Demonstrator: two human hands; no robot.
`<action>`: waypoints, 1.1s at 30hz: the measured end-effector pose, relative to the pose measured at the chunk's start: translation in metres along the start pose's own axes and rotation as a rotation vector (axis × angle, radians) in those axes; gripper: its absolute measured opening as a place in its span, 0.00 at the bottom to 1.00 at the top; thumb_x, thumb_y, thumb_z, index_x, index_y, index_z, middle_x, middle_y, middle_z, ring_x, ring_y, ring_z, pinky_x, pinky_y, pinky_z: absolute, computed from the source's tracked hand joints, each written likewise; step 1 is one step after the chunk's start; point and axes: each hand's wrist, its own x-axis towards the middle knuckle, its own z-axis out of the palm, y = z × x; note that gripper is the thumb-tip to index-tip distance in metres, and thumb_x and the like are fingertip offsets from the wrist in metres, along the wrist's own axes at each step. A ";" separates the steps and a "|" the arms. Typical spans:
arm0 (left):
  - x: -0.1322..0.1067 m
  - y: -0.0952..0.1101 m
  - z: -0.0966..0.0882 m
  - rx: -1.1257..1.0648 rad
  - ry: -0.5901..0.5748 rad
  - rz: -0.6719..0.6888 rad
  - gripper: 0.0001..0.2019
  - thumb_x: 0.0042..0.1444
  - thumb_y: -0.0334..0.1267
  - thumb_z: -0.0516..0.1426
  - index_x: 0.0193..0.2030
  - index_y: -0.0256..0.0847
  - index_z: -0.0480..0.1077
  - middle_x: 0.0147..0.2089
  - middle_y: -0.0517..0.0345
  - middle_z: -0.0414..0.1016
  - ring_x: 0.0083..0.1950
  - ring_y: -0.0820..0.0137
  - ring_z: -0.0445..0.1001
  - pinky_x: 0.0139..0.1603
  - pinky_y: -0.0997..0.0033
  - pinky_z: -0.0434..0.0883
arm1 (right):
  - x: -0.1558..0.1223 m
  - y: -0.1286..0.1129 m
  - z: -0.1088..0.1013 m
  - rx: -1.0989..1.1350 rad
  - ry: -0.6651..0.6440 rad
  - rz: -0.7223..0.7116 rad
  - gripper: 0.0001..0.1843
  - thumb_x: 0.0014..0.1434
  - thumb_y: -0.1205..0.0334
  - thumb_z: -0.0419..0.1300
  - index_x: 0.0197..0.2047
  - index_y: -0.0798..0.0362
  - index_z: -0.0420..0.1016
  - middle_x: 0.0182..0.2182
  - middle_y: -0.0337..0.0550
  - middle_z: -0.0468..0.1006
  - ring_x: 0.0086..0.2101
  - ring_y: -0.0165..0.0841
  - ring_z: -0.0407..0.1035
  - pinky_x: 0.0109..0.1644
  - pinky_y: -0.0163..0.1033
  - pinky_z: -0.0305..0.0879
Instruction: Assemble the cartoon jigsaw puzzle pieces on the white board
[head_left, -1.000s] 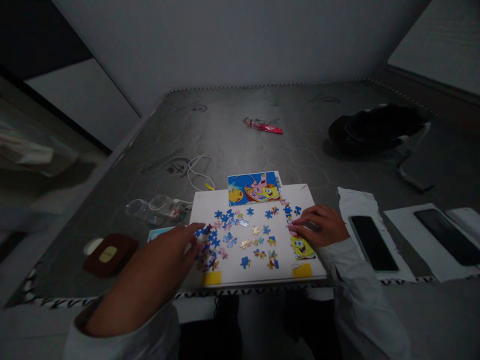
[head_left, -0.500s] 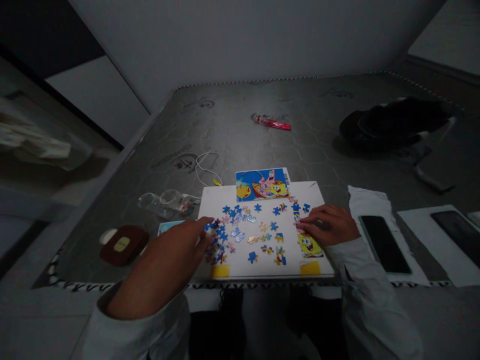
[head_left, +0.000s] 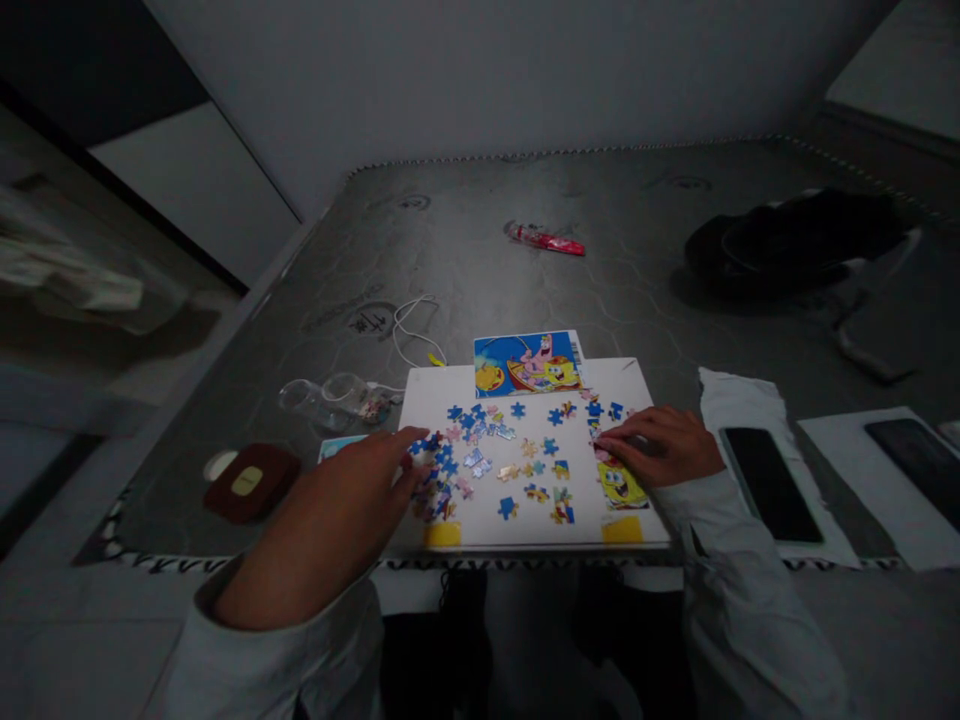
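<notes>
Bare mattress (head_left: pixel 450 280), lower center: I log a white board (head_left: pixel 487 530) with blue jigsaw pieces (head_left: pixel 446 470), left hand (head_left: pixel 337 510) open beside them, right hand (head_left: pixel 660 450) open, resting on the board.

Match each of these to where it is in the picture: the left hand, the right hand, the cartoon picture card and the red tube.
Things:
1. left hand
2. right hand
3. cartoon picture card
4. red tube

Places:
A. at the far edge of the white board
B. at the blue jigsaw pieces
C. far out on the grey surface
D. by the SpongeBob jigsaw pieces

Pairs: 1-B, 2-D, 3-A, 4-C.
</notes>
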 end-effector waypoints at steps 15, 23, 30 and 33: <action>0.000 0.002 -0.002 0.026 0.021 0.001 0.22 0.67 0.46 0.49 0.64 0.48 0.70 0.58 0.50 0.79 0.54 0.56 0.79 0.57 0.53 0.73 | -0.002 0.018 -0.003 -0.050 -0.103 -0.095 0.14 0.65 0.43 0.64 0.43 0.40 0.86 0.31 0.36 0.82 0.31 0.29 0.74 0.33 0.37 0.58; 0.001 0.001 0.000 0.020 0.013 -0.006 0.22 0.67 0.46 0.50 0.65 0.50 0.69 0.58 0.51 0.79 0.54 0.56 0.79 0.56 0.52 0.74 | 0.000 0.013 -0.004 -0.049 -0.120 -0.063 0.16 0.66 0.41 0.62 0.43 0.40 0.85 0.32 0.36 0.82 0.31 0.30 0.74 0.34 0.38 0.58; 0.000 0.002 -0.002 0.019 -0.005 0.006 0.22 0.67 0.45 0.49 0.64 0.47 0.69 0.58 0.49 0.78 0.54 0.56 0.79 0.57 0.54 0.73 | -0.001 0.008 -0.006 -0.053 -0.136 0.027 0.16 0.64 0.41 0.63 0.42 0.41 0.86 0.32 0.39 0.82 0.33 0.34 0.75 0.36 0.40 0.59; -0.003 0.006 -0.004 0.014 0.009 -0.005 0.21 0.67 0.43 0.49 0.64 0.48 0.69 0.59 0.48 0.78 0.56 0.57 0.78 0.59 0.55 0.73 | -0.002 0.011 -0.005 -0.039 -0.193 0.019 0.16 0.63 0.41 0.64 0.42 0.40 0.86 0.32 0.39 0.82 0.33 0.34 0.75 0.35 0.39 0.60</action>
